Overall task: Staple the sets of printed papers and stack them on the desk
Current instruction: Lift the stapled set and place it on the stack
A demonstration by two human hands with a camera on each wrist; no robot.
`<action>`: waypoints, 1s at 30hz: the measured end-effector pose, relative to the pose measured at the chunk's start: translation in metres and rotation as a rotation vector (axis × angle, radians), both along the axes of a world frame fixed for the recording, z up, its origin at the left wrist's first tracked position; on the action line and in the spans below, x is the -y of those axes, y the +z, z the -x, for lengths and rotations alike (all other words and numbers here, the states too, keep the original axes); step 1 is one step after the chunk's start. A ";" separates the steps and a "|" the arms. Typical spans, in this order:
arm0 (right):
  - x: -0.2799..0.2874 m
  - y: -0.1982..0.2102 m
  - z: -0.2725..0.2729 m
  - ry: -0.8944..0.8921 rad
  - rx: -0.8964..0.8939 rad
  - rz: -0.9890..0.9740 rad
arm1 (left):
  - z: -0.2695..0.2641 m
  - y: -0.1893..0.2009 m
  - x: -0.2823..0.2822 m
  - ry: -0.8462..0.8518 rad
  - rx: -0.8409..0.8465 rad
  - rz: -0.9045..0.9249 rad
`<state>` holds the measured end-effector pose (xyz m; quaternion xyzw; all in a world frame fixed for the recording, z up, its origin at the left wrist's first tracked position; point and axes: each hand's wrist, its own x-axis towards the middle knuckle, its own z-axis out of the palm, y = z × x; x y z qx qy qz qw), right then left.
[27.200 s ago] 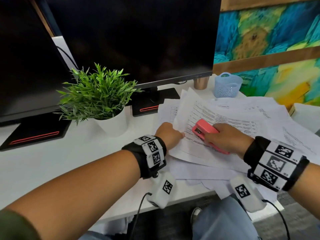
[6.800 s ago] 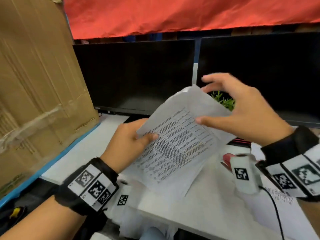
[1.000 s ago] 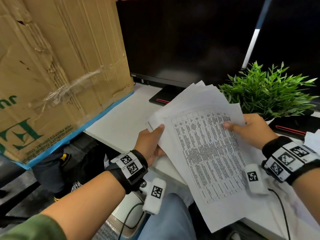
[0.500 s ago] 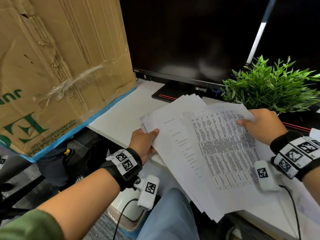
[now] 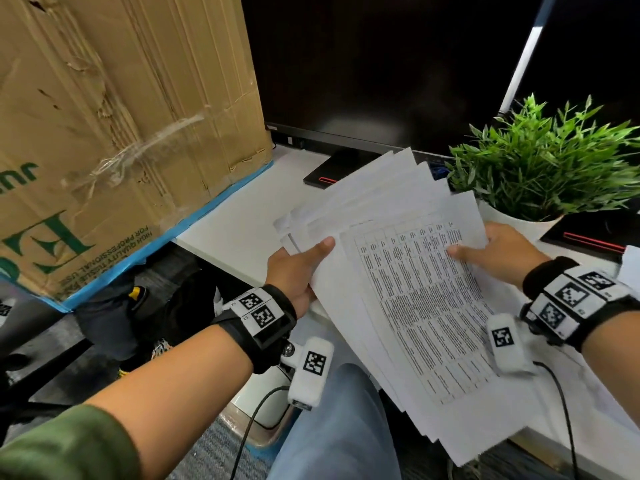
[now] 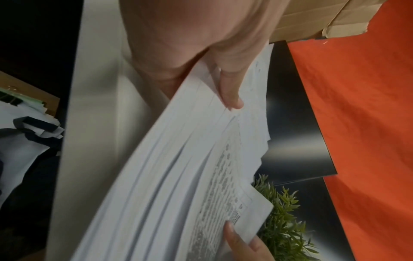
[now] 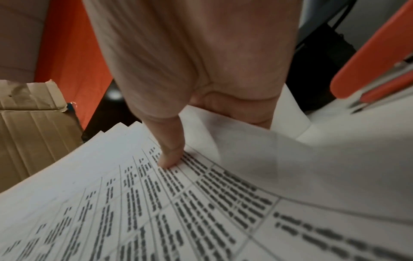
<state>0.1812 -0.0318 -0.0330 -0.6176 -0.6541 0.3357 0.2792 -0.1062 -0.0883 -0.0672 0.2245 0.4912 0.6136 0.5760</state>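
Progress: hard to judge, likely late or mid-task. No stapler identifiable in the head view; an orange-red object at the right edge of the right wrist view, too blurred to name. No staples visible in any sheet corner, so whether these sets are already fastened cannot be told. No finished stack seen on the desk. Still to do, on this evidence: squaring up the sheets, any stapling left, laying the stack down.

Left to right:

Cardboard box standing on the desk's left end, well apart from the papers.

Left hand clamped on the left edge of the papers: thumb on top of the upper sheets, fingers curled beneath. Left wrist view confirms the pinch, sheet edges splayed apart below the thumb.

Papers fanned, not squared, top corners stepped toward the monitor. Held up off the desk, lower ends hanging out past the desk edge over the lap. Top sheet a printed table.

Right hand gripping the right edge: thumb pressed flat on the printed top sheet, fingers hidden underneath.

Potted plant just behind the right hand, near the papers' upper right corner; contact cannot be told.
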 end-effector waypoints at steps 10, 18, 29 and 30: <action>-0.004 -0.004 -0.016 -0.129 -0.069 0.000 | 0.004 0.003 -0.006 0.012 -0.057 0.077; -0.001 0.004 -0.015 -0.146 -0.093 -0.184 | 0.005 -0.001 -0.006 0.087 -0.081 0.108; -0.002 0.008 -0.021 -0.163 -0.182 -0.229 | 0.003 0.001 -0.009 0.062 -0.120 0.113; -0.003 0.009 -0.022 -0.173 -0.171 -0.221 | 0.002 0.001 -0.008 0.054 -0.143 0.107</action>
